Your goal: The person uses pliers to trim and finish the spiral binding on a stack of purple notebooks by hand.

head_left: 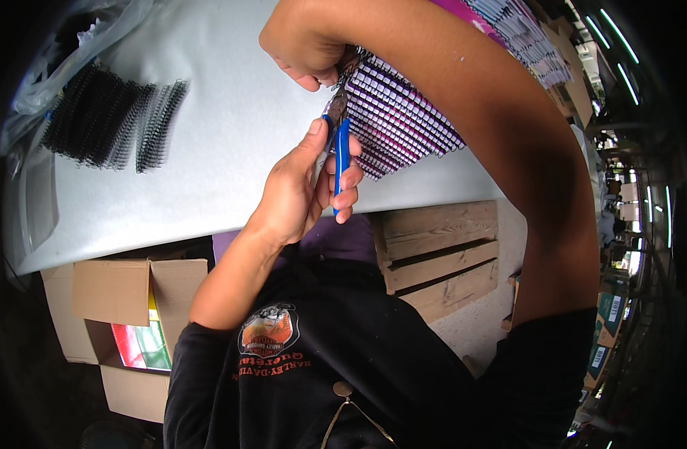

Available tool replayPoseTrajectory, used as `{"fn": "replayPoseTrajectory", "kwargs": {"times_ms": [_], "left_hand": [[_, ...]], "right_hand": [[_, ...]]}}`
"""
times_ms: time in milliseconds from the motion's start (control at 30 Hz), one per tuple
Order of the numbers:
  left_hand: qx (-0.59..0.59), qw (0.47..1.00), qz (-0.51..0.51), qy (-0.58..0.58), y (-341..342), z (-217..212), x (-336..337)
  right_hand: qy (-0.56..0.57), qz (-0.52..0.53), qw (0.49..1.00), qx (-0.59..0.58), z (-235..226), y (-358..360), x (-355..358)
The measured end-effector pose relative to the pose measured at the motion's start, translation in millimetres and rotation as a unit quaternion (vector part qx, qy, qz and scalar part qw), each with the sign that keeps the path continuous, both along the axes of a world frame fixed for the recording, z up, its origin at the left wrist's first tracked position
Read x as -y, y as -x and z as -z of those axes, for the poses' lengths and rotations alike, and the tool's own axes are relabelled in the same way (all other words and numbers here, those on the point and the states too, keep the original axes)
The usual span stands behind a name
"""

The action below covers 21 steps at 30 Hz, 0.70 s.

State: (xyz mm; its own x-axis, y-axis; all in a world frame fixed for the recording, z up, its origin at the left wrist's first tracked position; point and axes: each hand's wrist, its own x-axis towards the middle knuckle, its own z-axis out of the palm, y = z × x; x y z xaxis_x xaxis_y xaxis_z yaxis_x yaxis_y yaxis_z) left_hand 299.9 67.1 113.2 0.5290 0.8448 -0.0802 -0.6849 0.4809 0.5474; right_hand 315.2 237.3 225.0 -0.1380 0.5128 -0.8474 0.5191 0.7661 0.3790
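My left hand (pixel 302 179) is closed around the blue-handled cutting pliers (pixel 342 165). Their dark jaws point away from me and meet the near-left corner of a stack of spiral-bound notebooks (pixel 403 112), where black coil ends stick out. My right arm reaches round the far side of the stack. At that same corner my right hand (pixel 306 49) is bent over with its fingers curled in by the coil ends; what they grip is hidden. The stack shows rows of black coil over white and purple edges.
Loose black spiral coils (pixel 107 120) lie bunched at the table's left, beside a clear plastic bag (pixel 81 56). More notebooks (pixel 519 37) are piled at the far right. Below the white table (pixel 231 150) stand an open cardboard box (pixel 111 295) and a wooden pallet (pixel 441 251).
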Motion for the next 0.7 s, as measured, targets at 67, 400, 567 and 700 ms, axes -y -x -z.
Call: {"fn": "replayPoseTrajectory", "kwargs": {"times_ms": [67, 400, 567, 700], "left_hand": [[-0.050, 0.998, -0.024, 0.002, -2.5, -6.8, 4.3], [0.172, 0.982, 0.062, -0.055, 1.2, 13.8, -8.3], [-0.033, 0.999, -0.007, -0.030, -9.5, -17.9, 0.2], [0.029, 0.999, -0.006, -0.020, -8.5, -16.0, -5.8]], "right_hand": [[0.001, 0.001, 1.000, 0.002, -0.2, -1.0, 0.9], [0.012, -0.004, 1.000, 0.009, -7.4, -5.1, 2.7], [0.015, -0.001, 1.000, 0.008, -8.3, -9.4, 2.1], [0.016, -0.008, 1.000, 0.003, -14.4, -7.7, 3.6]]}}
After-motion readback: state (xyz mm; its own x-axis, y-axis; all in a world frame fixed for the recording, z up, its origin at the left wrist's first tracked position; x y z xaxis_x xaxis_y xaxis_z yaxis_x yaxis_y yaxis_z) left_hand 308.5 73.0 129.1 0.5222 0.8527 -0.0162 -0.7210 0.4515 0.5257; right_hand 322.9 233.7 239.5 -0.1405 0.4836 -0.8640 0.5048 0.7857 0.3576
